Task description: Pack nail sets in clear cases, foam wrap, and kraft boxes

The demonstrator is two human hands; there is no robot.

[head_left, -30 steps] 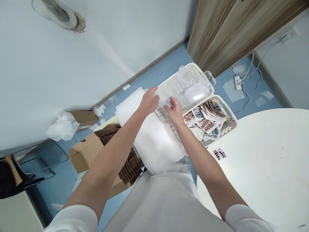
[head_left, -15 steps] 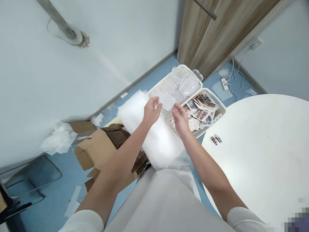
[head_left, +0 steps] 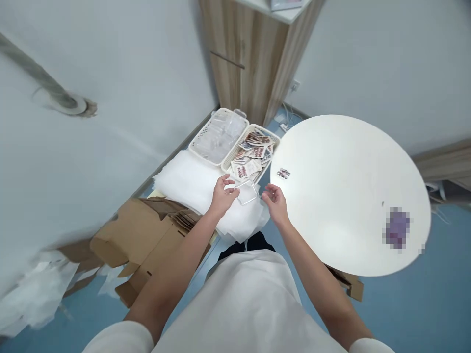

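While the left hand (head_left: 222,198) is pinching one edge of a clear plastic case (head_left: 247,192), the right hand (head_left: 275,203) is curling its fingers by the opposite edge; whether those fingertips are gripping, I cannot tell. The case is hanging between both hands, over the white sheets (head_left: 184,174). Just beyond them, one basket (head_left: 276,138) is holding printed cards (head_left: 257,152), and another basket (head_left: 206,128), to its left, is holding clear packaging (head_left: 221,135). Right of the right hand, a round worktop (head_left: 342,196) is waiting. Thin plastic is probably calling for light pressure here, both hands supporting evenly and keeping the rims level.
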